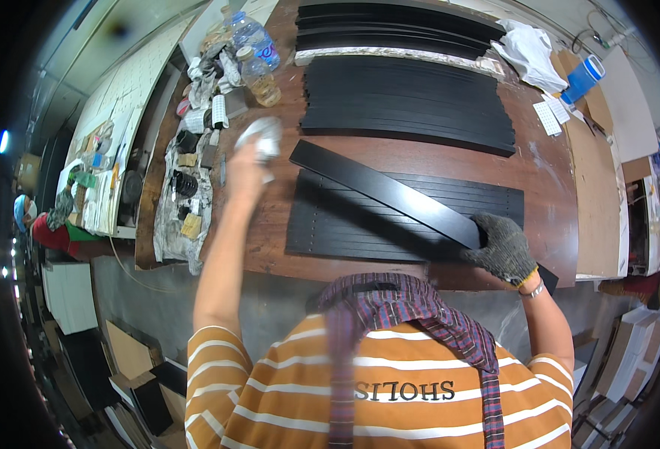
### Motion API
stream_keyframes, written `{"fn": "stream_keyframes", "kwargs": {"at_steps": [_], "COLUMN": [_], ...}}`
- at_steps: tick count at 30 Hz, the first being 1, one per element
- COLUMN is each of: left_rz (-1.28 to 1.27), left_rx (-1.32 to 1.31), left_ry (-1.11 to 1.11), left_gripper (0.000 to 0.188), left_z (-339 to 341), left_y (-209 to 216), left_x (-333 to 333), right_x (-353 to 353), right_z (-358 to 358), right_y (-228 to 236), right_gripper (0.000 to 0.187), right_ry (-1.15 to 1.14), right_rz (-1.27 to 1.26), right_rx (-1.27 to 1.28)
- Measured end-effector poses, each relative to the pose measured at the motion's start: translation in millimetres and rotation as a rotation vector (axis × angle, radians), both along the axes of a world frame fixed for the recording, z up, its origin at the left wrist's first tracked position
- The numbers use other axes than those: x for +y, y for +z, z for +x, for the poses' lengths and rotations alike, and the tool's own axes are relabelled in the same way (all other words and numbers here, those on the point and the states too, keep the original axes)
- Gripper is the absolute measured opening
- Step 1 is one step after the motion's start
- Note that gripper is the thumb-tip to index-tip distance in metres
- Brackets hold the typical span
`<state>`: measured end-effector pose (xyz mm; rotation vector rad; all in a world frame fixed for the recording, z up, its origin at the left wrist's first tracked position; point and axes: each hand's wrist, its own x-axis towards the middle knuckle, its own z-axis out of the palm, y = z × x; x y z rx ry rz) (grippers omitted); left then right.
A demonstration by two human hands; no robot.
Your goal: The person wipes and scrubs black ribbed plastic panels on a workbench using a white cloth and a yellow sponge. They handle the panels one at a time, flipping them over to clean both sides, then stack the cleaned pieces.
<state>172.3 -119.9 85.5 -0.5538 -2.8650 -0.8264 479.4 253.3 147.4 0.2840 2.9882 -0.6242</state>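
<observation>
My right hand (500, 248), in a dark grey knitted glove, grips the near right end of a long black slat (390, 193). That slat is held slantwise above a row of black slats (412, 213) lying side by side on the brown table, and casts a shadow on them. My left hand (249, 166) is bare and blurred by motion. It holds a crumpled white cloth (264, 139) over the table, left of the slats and apart from them.
Behind lies a wide stack of black slats (408, 101), with more black strips (397, 28) beyond. Plastic bottles (259, 78) stand at the back left, above a stained cloth (171, 243) with small blocks. A white cloth (528, 56) and blue bottle (584, 78) are at the right.
</observation>
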Motion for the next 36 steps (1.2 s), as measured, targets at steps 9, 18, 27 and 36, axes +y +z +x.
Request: {"fn": "stream_keyframes", "kwargs": {"at_steps": [9, 18, 27, 36], "left_rz": [0.009, 0.633, 1.733, 0.133], "left_rx": [0.435, -0.015, -0.977, -0.18], "left_ry": [-1.059, 0.027, -0.743, -0.803], "left_gripper": [0.054, 0.021, 0.023, 0.027], "left_z": [154, -18, 94, 119], "left_y": [27, 33, 97, 171], "left_x": [144, 28, 186, 178], "right_x": [-45, -59, -109, -58], "right_z": [5, 45, -52, -79], "right_y": [-26, -17, 3, 92], "right_gripper": [0.051, 0.049, 0.058, 0.035], "right_ry": [-0.17, -0.327, -0.334, -0.334], "right_rz": [-0.07, -0.215, -0.278, -1.247], "right_rx": [0.123, 0.185, 0.44, 1.102]}}
